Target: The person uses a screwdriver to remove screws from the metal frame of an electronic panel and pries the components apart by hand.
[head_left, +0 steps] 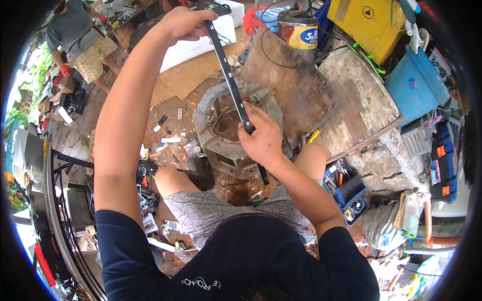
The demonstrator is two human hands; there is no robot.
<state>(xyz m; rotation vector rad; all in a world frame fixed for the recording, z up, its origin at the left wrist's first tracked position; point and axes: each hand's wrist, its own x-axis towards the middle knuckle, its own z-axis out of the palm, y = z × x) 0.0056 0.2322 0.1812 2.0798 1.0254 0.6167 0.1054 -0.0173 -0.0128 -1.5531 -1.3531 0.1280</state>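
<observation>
A long, narrow black strip [228, 75] with small slots and pale marks runs slantwise in front of me. My right hand [262, 133] is closed around its lower part, and the free end juts out below toward my knees. At the far end my left hand [187, 25], with its arm stretched out, has its fingers curled at the strip's top. Some of those fingertips are hidden. Below the strip, between my legs, stands a weathered grey octagonal frame [208, 108] with an open middle. A large white box [198, 47] lies just beyond my left hand.
On the right is a worn wooden board surface [351, 95] with a large can [298, 30] and a yellow box [369, 20]. A blue bin [414, 83] and an open tool case [346, 190] are farther right. Another person [83, 40] stands far left. Scraps litter the ground.
</observation>
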